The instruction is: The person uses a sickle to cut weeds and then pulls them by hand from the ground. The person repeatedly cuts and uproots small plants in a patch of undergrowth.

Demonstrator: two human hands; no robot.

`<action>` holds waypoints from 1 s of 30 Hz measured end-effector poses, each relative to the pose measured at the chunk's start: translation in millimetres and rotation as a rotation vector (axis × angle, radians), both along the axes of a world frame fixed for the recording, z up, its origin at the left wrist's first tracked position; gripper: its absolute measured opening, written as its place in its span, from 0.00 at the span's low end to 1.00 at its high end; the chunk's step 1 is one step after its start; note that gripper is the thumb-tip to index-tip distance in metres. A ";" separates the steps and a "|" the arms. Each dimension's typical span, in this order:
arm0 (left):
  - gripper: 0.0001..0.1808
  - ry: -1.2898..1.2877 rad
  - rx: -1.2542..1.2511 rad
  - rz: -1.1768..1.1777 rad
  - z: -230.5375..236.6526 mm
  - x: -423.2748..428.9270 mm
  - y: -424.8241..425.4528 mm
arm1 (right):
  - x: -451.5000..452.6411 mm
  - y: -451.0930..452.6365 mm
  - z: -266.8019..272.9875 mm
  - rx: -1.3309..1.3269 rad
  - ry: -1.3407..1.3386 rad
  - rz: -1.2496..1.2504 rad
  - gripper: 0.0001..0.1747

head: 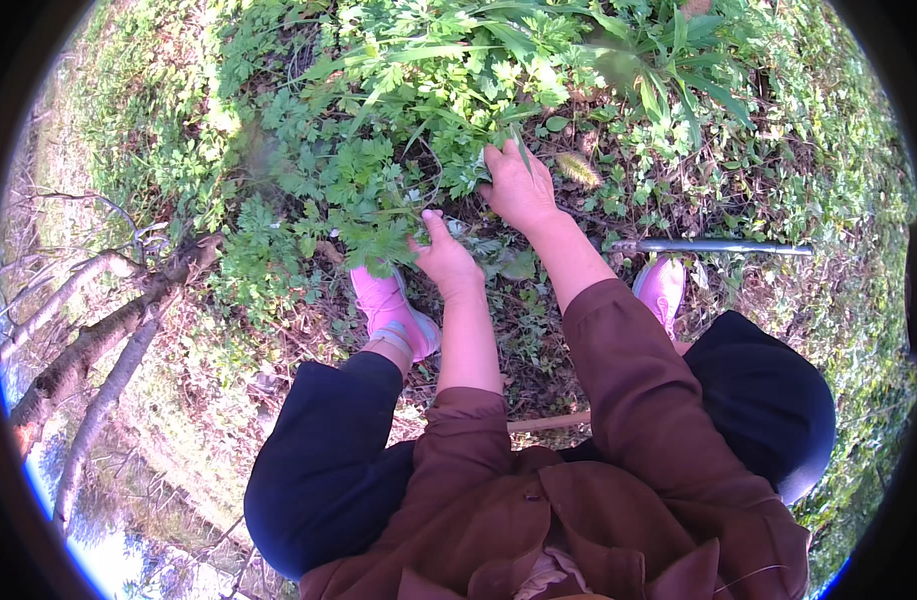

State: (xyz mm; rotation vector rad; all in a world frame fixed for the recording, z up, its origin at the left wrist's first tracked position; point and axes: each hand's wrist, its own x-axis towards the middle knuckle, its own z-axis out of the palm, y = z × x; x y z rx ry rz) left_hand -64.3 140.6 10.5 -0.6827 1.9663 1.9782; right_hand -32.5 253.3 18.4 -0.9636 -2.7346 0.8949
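Note:
My left hand [449, 259] is closed around a bunch of lobed green leaves [376, 236], thumb uppermost; the leaves spread out to its left, above a pink shoe. Farther forward and to the right, my right hand [522, 187] pinches leafy greens [466, 176] at the edge of the dense patch. A narrow grass blade [520, 150] lies across its fingers. The fingertips of both hands are partly hidden by leaves. Low lobed-leaf plants [443, 82] cover the ground in front of me.
Right of my hands a metal tube [721, 246] lies crosswise beyond my right shoe [661, 296]. A wooden rod [550, 422] shows between my legs. Cut branches [106, 322] lean at the left. A bristly seed head [578, 170] and broad-bladed grass [676, 75] stand at the right.

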 end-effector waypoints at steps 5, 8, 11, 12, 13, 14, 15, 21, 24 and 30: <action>0.23 -0.003 -0.031 -0.030 -7.0 -5.0 -3.3 | -18.0 4.7 -9.5 -0.075 -0.135 -0.032 0.23; 0.23 -0.001 -0.062 -0.038 -7.7 -7.2 -3.9 | -19.5 -1.5 -19.3 -0.094 -0.161 -0.173 0.27; 0.24 -0.025 -0.078 -0.020 -6.6 -7.6 -2.7 | -14.7 -5.5 -29.3 -0.113 -0.162 -0.187 0.31; 0.25 -0.037 -0.081 -0.011 -5.8 -7.3 -2.5 | -13.1 -7.5 -31.9 -0.122 -0.130 -0.198 0.29; 0.26 -0.032 -0.062 -0.033 -4.9 -6.6 -2.3 | -12.5 -7.8 -34.5 -0.101 -0.112 -0.130 0.27; 0.27 -0.025 -0.042 -0.056 -4.0 -5.9 -2.1 | -13.0 -8.0 -36.7 -0.088 -0.107 -0.058 0.26; 0.29 -0.019 -0.025 -0.068 -3.4 -5.3 -1.6 | -13.2 -7.1 -38.7 -0.056 -0.099 -0.007 0.25; 0.22 -0.044 -0.049 -0.019 -4.3 -4.1 -0.9 | -8.0 -5.2 -47.5 0.005 0.053 -0.101 0.14; 0.29 -0.046 -0.040 -0.067 -5.0 -5.0 -2.9 | -8.0 -2.8 -55.9 -0.034 0.096 -0.142 0.13; 0.26 -0.033 -0.055 -0.081 -4.3 -3.9 -2.0 | -15.9 -4.3 -71.2 -0.839 0.296 -0.387 0.12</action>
